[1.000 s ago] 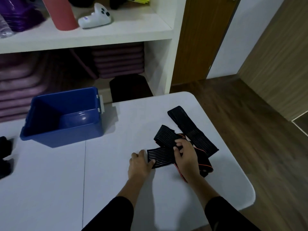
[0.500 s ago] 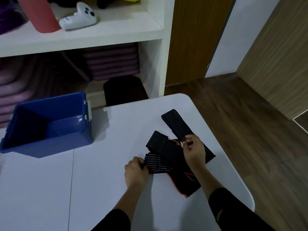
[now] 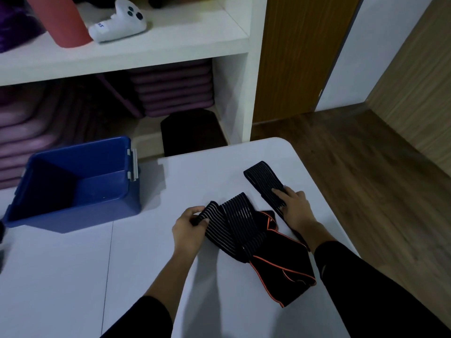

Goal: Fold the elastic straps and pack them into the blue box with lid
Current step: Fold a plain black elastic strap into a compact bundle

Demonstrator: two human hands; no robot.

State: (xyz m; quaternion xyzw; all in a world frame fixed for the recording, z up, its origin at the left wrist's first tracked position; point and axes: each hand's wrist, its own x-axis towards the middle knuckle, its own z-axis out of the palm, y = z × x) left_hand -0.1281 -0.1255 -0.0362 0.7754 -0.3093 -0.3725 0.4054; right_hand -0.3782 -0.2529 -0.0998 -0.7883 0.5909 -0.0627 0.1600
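A long black elastic strap (image 3: 240, 222) with thin pale stripes and an orange-edged section (image 3: 280, 267) lies bunched on the white table (image 3: 73, 276). My left hand (image 3: 189, 228) pinches the strap's near-left end. My right hand (image 3: 294, 207) rests with fingers spread on the strap's far end (image 3: 264, 180), which stretches away toward the table's back right. The blue box (image 3: 73, 184) stands open to the left, nothing visible inside. No lid is in view.
A white shelf unit (image 3: 170, 37) stands behind the table with a white controller (image 3: 119, 20), a pink cylinder (image 3: 63, 20) and purple mats (image 3: 170, 86) below. Wooden floor (image 3: 366, 179) lies past the table's rounded right edge. Dark objects sit at the far left edge (image 3: 2, 230).
My right hand has moved from the middle of the strap out to its far end. My left hand keeps its hold on the near end. The camera has shifted slightly.
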